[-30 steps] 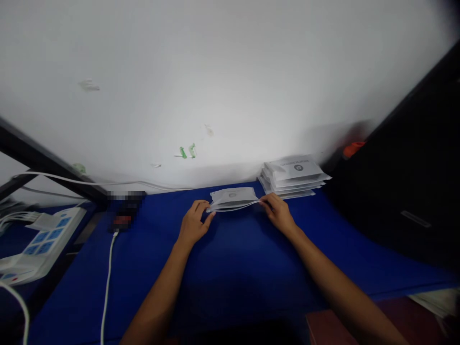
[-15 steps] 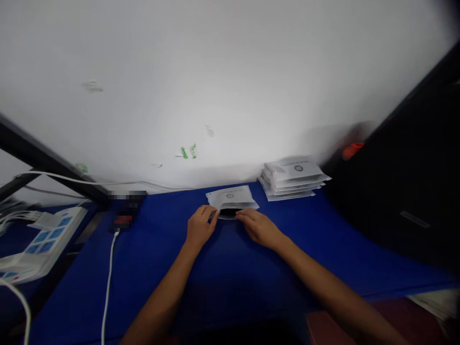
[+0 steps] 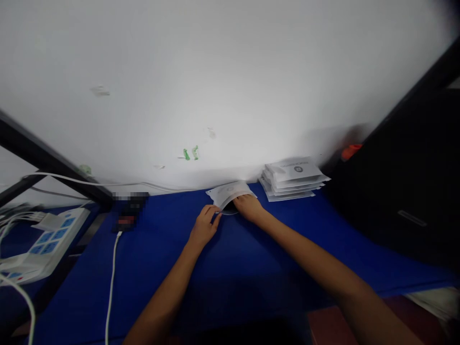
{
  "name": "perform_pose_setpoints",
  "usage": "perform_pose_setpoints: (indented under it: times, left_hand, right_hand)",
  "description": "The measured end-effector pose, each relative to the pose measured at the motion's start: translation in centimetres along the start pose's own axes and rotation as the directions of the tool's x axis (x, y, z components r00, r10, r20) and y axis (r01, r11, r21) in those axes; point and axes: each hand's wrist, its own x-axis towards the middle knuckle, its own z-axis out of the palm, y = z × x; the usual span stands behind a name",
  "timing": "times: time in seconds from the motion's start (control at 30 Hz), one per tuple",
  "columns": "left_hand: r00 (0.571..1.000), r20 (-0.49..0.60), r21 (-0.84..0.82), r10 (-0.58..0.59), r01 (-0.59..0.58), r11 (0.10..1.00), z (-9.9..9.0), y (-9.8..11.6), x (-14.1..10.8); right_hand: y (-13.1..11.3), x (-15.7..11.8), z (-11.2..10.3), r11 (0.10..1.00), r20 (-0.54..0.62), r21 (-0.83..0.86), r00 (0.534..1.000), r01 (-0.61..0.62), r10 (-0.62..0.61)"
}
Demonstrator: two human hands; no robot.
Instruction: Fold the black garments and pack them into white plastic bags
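A white printed pouch (image 3: 227, 191) lies on the blue table cover near the wall, its mouth gaping toward me and dark inside. My left hand (image 3: 205, 225) pinches the left corner of that mouth between thumb and fingers. The fingers of my right hand (image 3: 249, 207) reach into the opening at its right side, so their tips are hidden and I cannot tell whether they hold anything. Just to the right, a stack of similar white pouches (image 3: 293, 175) rests against the wall.
A power strip (image 3: 59, 239) with plugs and white cables is at the far left. A blurred dark device (image 3: 130, 211) with a white cable lies left of my hands. A large black object (image 3: 402, 182) stands at the right, with something orange (image 3: 350, 152) beside it.
My right hand has moved from the pouch's right edge into its mouth. The opening now gapes wider and the upper layer is lifted. My left hand remains at the left corner.
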Motion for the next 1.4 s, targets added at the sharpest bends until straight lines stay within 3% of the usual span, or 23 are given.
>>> perform_pose_setpoints:
  times: [0.2,0.4,0.53,0.63,0.73,0.83,0.9,0.97,1.03,1.17,1.23,1.4]
  left_hand:
    - [0.999,0.031,-0.051,0.006,-0.005,0.999,-0.1,-0.3,0.1]
    - [0.998,-0.003,-0.029,-0.056,0.056,0.998,-0.2,-0.7,0.0]
    - [0.996,-0.006,-0.014,-0.087,0.087,0.996,0.1,-0.9,-0.2]
    - [0.996,0.022,-0.003,-0.091,0.092,0.996,0.6,-1.0,-0.4]
    - [0.994,0.062,0.017,-0.089,0.088,0.996,1.0,-0.9,-0.6]
    - [0.993,0.070,0.055,-0.096,0.093,0.994,0.7,-0.3,-0.6]
    - [0.992,0.068,0.072,-0.105,0.100,0.992,0.2,0.8,-0.4]
    - [0.987,0.123,0.044,-0.099,0.095,0.995,-0.3,2.5,-0.3]
    - [0.965,0.256,-0.034,-0.053,0.064,0.997,-0.4,4.5,-0.4]
    - [0.860,0.501,-0.112,0.094,-0.043,0.993,0.4,7.1,-1.3]
    - [0.819,0.565,-0.106,0.100,-0.049,0.993,0.9,7.3,-1.7]
    - [0.789,0.615,-0.089,0.008,0.060,0.994,0.9,6.6,-1.5]
  right_hand:
    - [0.9,1.0,0.3,1.000,-0.001,-0.013,1.000,0.013,-0.013]
    - [0.4,-2.8,-0.7,0.976,-0.039,0.040,0.976,0.214,-0.213]
    - [-0.3,-6.5,-1.4,0.867,-0.231,0.188,0.879,0.461,-0.418]
    - [-0.8,-9.1,-1.7,0.757,-0.259,0.297,0.812,0.582,-0.522]
    - [-0.7,-10.9,-1.6,0.787,-0.197,0.338,0.857,0.515,-0.476]
    - [0.1,-11.6,-1.3,0.854,-0.167,0.400,0.942,0.333,-0.289]
    - [0.8,-11.8,-1.2,0.843,-0.164,0.480,0.969,0.242,-0.184]
    - [1.2,-11.7,-1.3,0.805,-0.166,0.560,0.979,0.193,-0.120]
    - [1.2,-11.7,-1.5,0.774,-0.165,0.610,0.982,0.170,-0.086]
    - [0.6,-11.8,-1.9,0.772,-0.131,0.611,0.984,0.176,-0.121]
    - [0.3,-11.7,-1.9,0.773,-0.099,0.609,0.985,0.174,-0.144]
    - [0.1,-11.5,-1.8,0.759,-0.001,0.643,0.991,0.103,-0.134]
